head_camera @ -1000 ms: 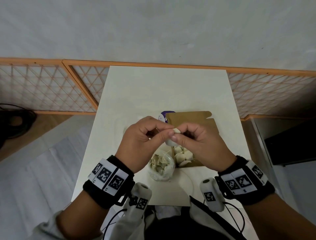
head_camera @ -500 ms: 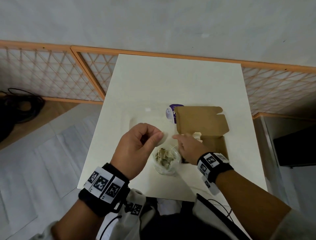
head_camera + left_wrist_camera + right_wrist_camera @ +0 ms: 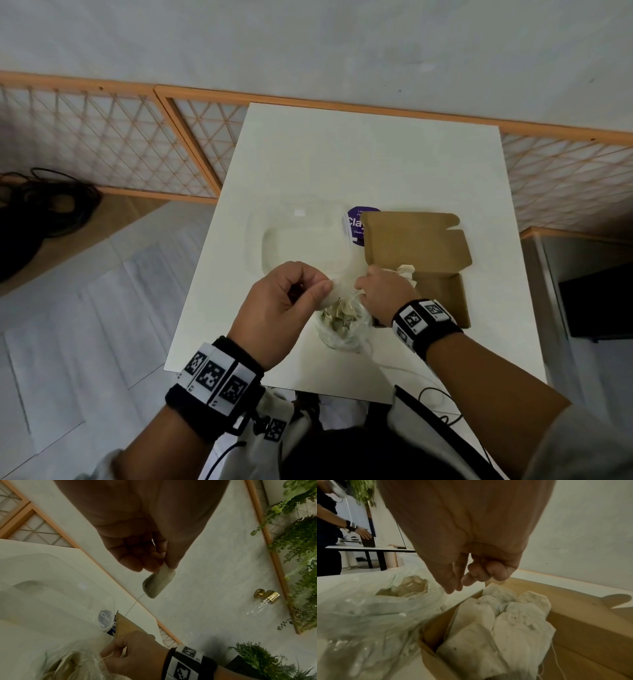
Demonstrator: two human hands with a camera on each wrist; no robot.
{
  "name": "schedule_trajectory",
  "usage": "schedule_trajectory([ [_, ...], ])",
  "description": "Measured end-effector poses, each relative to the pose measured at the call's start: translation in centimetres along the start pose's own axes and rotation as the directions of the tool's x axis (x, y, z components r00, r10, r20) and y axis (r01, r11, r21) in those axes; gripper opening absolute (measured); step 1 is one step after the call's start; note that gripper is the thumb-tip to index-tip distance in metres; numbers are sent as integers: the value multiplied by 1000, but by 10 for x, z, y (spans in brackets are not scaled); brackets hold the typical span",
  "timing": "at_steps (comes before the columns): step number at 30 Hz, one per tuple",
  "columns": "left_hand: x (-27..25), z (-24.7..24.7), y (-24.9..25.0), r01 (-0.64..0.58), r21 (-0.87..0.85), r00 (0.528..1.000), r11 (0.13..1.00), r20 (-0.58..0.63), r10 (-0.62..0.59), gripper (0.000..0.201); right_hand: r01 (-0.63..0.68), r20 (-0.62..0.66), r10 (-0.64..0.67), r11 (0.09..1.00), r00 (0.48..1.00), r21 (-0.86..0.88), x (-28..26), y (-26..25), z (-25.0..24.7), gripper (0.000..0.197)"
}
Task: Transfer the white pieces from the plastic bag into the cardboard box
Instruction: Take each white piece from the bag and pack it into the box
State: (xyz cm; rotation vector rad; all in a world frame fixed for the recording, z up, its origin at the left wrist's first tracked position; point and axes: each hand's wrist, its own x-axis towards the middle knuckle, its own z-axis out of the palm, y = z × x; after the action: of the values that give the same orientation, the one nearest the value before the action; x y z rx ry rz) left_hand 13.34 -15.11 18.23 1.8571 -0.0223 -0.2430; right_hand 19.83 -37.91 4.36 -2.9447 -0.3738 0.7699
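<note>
Since half a second ago my view has swung a little, so the white worktop [image 3: 370, 164] sits lower in the head view, while the cardboard box [image 3: 442, 294] stands where it did, open at my right with its lid flap [image 3: 411, 240] raised toward the far side. The plastic bag [image 3: 342, 322] still sits just beside the box's near left corner, mouth up, with tea bags heaped inside.

My right hand [image 3: 383, 291] has pulled back from over the box toward the bag's mouth, and its fingers now pinch a thin string [image 3: 132, 605]. My left hand [image 3: 284, 305] has stayed raised over the bag, thumb and fingers curled, pinching one white tea bag [image 3: 158, 582] by its top edge; the string runs from that bag down to my right hand. A second ago both hands met around a piece; now they are apart.

The white pieces [image 3: 501, 622] already in the box fill its near end, lying against each other. From the head view most of them hide behind my right hand, and only a few show past the knuckles.

A clear plastic tray [image 3: 301, 240] on the worktop is hard to make out against the white surface. A purple label [image 3: 356, 222] behind the lid flap is half covered, so its lettering is cut off.
</note>
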Motion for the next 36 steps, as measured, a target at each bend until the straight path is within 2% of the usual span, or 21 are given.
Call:
schedule_trajectory([
  [2, 1, 0, 0, -1, -12, 1000, 1000, 2, 1, 8, 0, 4, 0, 1000, 1000, -10, -3, 0, -3, 22],
  [6, 4, -3, -5, 6, -6, 1000, 1000, 3, -6, 8, -3, -44, 10, 988, 999, 155, -22, 4, -24, 29],
  [11, 7, -9, -12, 30, 70, 999, 997, -29, -28, 9, 87, -173, -38, 953, 984, 289, -60, 10, -55, 22],
  [16, 6, -6, -18, 17, 154, 999, 988, 47, -25, 11, 188, -275, -74, 890, 959, 416, -91, 11, -86, 18],
  [24, 6, 10, -12, -128, 198, 976, 972, 198, 88, 10, 309, -367, -85, 728, 926, 612, -124, 6, -146, 17],
  [31, 10, 25, 0, -182, 236, 952, 955, 286, 111, 9, 381, -404, -100, 591, 909, 711, -148, 0, -176, 21],
  [36, 17, 42, 7, -223, 225, 934, 949, 328, 141, 6, 403, -491, -49, 645, 870, 650, -161, -2, -196, 17],
])
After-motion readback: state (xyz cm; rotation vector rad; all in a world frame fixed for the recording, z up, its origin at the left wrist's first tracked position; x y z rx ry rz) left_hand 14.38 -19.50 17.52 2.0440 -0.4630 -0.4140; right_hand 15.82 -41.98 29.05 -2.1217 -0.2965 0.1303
